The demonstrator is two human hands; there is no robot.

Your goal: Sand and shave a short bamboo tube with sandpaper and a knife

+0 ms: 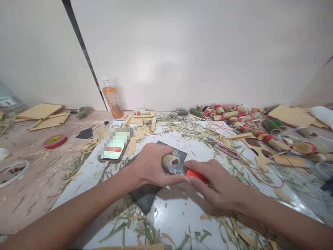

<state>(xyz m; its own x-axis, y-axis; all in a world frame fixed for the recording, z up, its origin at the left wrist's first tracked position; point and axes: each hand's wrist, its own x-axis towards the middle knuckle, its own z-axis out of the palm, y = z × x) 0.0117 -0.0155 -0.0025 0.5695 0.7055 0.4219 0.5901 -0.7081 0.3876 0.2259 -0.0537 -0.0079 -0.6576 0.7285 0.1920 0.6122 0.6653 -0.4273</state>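
Note:
My left hand (153, 163) is closed around a short bamboo tube (170, 160), its hollow, notched end turned to the right. In my right hand (215, 180) is a knife with an orange-red handle (197, 175). The knife's metal blade (177, 169) lies against the near side of the tube's end, close to my left thumb. Under my hands a dark sheet, perhaps sandpaper (145, 198), rests on the white board (174, 215). The palm side of my left hand and most of the tube are hidden.
A phone (116, 144) lies to the left, with a bottle of orange drink (112, 99) behind it. Red tape (54, 141) sits farther left. Several bamboo pieces with red bands (231, 114) are heaped at the back right. A pink cutter (228, 151) lies among green shavings.

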